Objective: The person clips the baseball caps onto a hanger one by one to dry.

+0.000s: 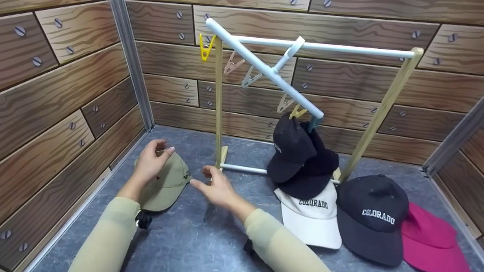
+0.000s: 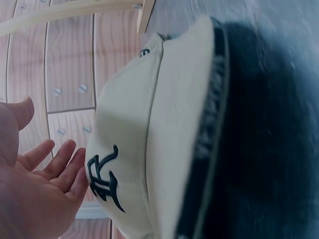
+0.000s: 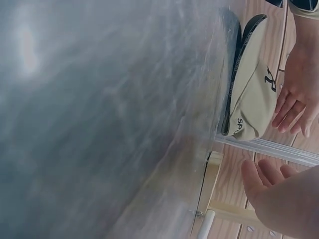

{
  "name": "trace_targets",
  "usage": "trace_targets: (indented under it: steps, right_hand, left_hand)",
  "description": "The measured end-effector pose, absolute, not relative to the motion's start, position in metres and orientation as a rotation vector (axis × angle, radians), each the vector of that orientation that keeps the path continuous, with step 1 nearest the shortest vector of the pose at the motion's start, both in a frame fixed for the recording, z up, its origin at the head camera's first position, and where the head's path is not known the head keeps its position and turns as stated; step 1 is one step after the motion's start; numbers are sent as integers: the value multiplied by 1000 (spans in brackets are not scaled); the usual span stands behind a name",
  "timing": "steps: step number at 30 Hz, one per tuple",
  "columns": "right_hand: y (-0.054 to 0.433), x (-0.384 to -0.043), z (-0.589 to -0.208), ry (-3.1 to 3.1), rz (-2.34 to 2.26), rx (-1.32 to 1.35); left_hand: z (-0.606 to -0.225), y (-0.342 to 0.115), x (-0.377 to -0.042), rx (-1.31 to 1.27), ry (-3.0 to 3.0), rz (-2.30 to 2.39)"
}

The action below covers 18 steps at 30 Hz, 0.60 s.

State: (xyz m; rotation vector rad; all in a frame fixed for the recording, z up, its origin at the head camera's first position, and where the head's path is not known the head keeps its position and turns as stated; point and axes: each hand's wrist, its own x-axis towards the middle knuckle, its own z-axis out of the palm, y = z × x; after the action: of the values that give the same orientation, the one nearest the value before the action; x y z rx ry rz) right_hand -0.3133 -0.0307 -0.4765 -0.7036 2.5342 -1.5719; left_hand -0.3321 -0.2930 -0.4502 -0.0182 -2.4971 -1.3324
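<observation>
A khaki baseball cap with dark embroidery lies on the floor at the left, brim toward me. Over its crown is my left hand, fingers loosely bent; in the left wrist view, the fingertips of that hand are close beside the cap's dark lettering, and I cannot tell if they touch. My right hand hovers just right of the cap with nothing in it. The right wrist view has both the right hand and the khaki cap, set apart from each other.
A wooden stand with white bars rises behind. From its slanted white rod hang several clothespins and dark caps. On the floor at right lie a white cap, a black cap and a magenta cap.
</observation>
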Motion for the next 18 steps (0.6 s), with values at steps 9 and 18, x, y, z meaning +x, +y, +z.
trace_targets:
  steps: [9, 18]
  right_hand:
    - [-39, -317, -479, 2605, -1407, -696]
    - [-49, -325, -478, 2568, -1365, -685]
  left_hand:
    - [-453, -307, -333, -15, -2508, -1272]
    - [-456, -320, -330, 35, -2589, -1197]
